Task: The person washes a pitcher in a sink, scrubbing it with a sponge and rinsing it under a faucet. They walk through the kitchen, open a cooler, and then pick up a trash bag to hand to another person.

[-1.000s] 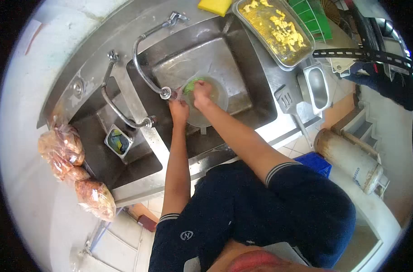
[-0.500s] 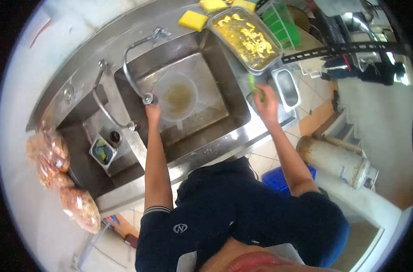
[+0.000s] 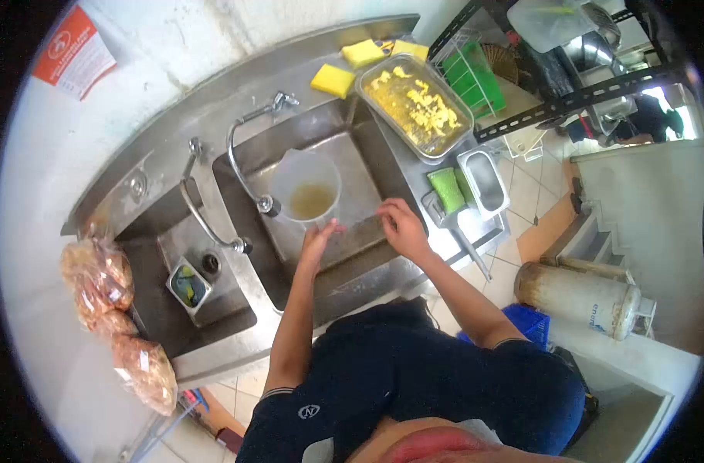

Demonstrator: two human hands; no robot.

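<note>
A clear plastic jug (image 3: 294, 166) with cloudy brownish liquid in its bottom stands in the large sink basin (image 3: 360, 166). My left hand (image 3: 318, 241) is at the jug's near side, by its handle, fingers apart; whether it touches the handle is hard to make out. Over the basin's right part hovers my right hand (image 3: 402, 225), empty, with loosely bent fingers. On the counter to its right lies a green sponge (image 3: 446, 190), beside a metal utensil with a long grey handle (image 3: 472, 255). The faucet spout (image 3: 267, 204) ends just left of the jug.
A glass tray (image 3: 367, 96) with yellow food scraps sits on the counter's far right, near yellow sponges (image 3: 333, 80). A steel container (image 3: 485, 181) stands close by. The smaller left basin (image 3: 232, 316) holds a small metal container (image 3: 188, 284). Bagged food (image 3: 97, 282) lies left.
My right hand has let go of the green sponge on the counter and moved left over the basin. My left hand has left the faucet spout and come to the jug's handle side.
</note>
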